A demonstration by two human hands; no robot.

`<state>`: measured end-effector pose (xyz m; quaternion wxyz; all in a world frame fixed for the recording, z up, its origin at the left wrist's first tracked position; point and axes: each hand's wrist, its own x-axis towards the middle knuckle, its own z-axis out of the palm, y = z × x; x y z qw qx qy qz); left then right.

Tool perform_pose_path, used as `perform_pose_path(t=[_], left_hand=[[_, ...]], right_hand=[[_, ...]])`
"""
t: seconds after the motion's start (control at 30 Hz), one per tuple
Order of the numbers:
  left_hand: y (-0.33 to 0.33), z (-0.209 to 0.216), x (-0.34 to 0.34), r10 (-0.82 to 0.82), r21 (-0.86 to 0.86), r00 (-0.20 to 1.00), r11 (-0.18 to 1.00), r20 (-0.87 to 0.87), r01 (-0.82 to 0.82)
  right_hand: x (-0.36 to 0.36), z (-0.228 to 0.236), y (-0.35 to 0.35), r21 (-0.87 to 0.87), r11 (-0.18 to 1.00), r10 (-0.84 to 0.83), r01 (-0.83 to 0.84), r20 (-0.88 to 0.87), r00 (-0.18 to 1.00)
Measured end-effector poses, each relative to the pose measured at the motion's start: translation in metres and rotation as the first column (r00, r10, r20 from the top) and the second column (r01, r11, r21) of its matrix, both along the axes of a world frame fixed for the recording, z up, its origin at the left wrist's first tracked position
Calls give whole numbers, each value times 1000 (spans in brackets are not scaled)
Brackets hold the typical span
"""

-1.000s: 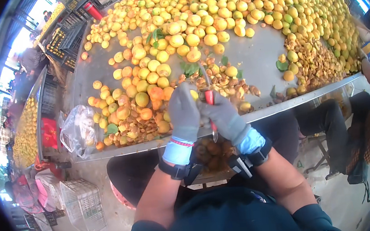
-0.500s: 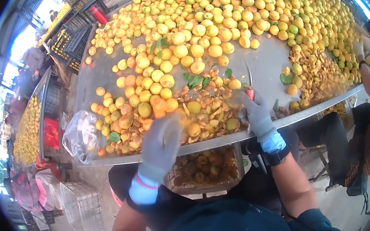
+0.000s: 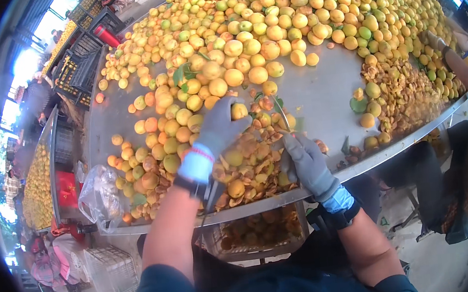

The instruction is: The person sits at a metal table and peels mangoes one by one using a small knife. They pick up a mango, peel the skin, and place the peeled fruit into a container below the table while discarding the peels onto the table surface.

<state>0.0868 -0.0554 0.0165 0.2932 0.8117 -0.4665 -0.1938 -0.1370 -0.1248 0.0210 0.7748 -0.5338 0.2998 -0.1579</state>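
My left hand [image 3: 219, 128], in a grey glove, reaches over the metal table with its fingers closed around a yellow-orange apricot [image 3: 239, 110]. My right hand [image 3: 310, 164], gloved alike, grips a small knife [image 3: 284, 117] with a thin, curved blade pointing up and away from me; the glove hides its handle. Between and below my hands lies a heap of cut apricot pieces [image 3: 259, 169] with a few whole fruits among them. Whole apricots [image 3: 174, 121] are bunched left of my left hand, and a large pile [image 3: 266, 23] covers the far side.
The metal table's rim [image 3: 263, 207] runs before me. Under it stands a crate [image 3: 263, 231] of brownish fruit. A clear plastic bag [image 3: 99, 197] hangs at the left corner. On the right, a co-worker's gloved hand [image 3: 436, 42] reaches into the pile beside another heap of pieces [image 3: 405, 96].
My left hand has moved forward and right from the near edge and taken hold of an apricot. My right hand, still with the knife, has shifted slightly left and nearer.
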Motion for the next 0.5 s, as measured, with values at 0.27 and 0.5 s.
perform_pose_path(t=[0.27,0.5], left_hand=[[115,66,-108,-63,-427,996,904,-64,29],[167,100,-154,-268,-466,535,840,-801,-277]], right_hand=[[-25,33,57,-84,961,273,-262,170,947],[-64,66,109,-182,922,368,-343,131,920]])
